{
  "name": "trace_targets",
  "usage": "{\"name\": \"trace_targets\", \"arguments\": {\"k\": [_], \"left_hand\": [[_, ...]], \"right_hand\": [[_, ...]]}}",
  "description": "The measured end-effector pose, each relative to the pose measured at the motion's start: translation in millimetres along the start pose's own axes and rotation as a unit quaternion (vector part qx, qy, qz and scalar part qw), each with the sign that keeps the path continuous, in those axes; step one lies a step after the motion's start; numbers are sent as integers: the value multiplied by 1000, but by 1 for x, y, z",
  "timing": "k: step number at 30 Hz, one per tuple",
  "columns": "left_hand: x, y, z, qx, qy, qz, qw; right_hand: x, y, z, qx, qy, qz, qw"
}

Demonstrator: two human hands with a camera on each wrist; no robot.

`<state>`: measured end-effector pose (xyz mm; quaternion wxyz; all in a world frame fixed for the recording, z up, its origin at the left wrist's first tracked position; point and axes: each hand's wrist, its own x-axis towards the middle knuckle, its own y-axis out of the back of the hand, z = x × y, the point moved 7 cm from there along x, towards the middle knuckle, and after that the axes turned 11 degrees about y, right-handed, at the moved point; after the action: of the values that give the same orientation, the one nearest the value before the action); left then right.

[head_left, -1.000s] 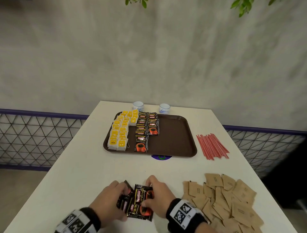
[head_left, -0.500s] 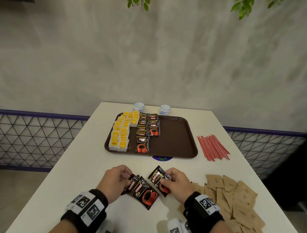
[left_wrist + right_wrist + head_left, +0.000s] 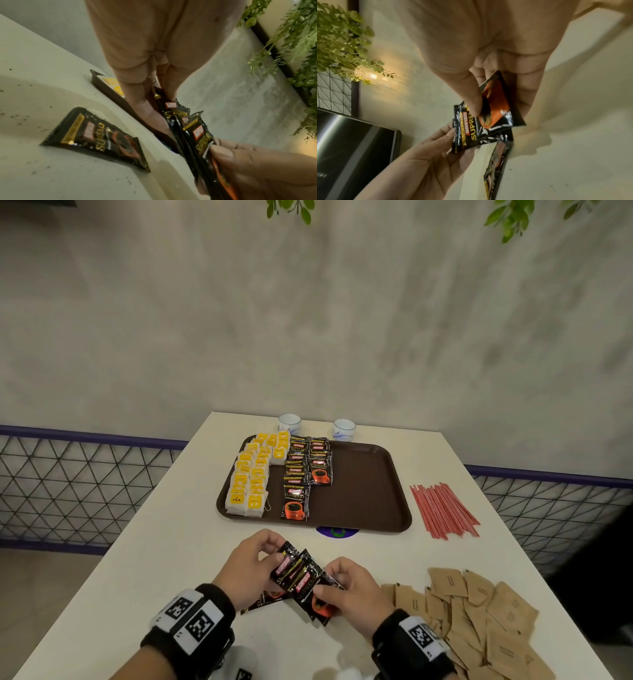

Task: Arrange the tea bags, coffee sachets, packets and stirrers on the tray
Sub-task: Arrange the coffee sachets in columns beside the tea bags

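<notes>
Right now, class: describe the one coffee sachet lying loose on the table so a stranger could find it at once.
Start at the brown tray and come toward the near table edge, to the hands. Under the left hand one black sachet lies flat on the table. The other loose sachets are all pinched between both hands.

head high, wrists close, sachets (image 3: pixel 301 580) shared

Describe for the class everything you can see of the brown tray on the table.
The brown tray is a rectangular, rounded-corner, raised-rim tray, seemingly plastic, lying flat on the white table toward its far end. Its left part carries rows of yellow-labelled tea bags and, beside them, black coffee sachets; its right part is bare. Two small cups stand behind it. Neither hand touches it.
</notes>
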<state>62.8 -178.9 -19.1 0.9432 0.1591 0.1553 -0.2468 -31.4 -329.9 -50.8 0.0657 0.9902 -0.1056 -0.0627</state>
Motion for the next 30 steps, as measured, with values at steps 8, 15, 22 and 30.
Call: {"name": "trace_targets", "arguments": {"k": [8,15,22,30], "left_hand": [[-7,-1,28,-22,-41,-33,998],[5,24,16,268,-34,33,962],[15,0,-9,541,4,7,841],[14,-4,20,382,-72,-17,921]], "right_hand": [[3,3,-9,27,23,9,999],[6,31,-10,36,20,74,996],[5,42,-18,37,20,62,997],[6,42,-35,33,53,33,998]]}}
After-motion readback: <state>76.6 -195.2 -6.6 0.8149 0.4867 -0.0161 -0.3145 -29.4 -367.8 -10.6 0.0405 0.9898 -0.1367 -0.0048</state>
